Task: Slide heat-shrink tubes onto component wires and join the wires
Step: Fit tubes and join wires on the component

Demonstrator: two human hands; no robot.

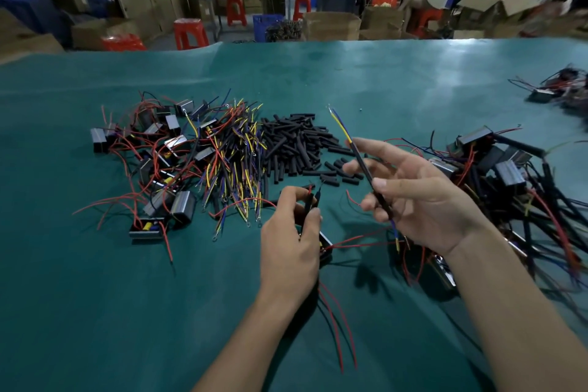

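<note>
Two hands raised: left hand [291, 234] pinches black tube [308, 204]; right hand [423, 200] pinches sleeved wire [370, 173].

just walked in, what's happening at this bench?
A person is sleeving wires over a green table. The right hand pinches a yellow and blue wire pair with a black heat-shrink tube already on it. The left hand pinches two thin tubed wires of a small black component. A pile of loose tubes lies ahead, unworked components to the left, sleeved ones to the right.
</note>
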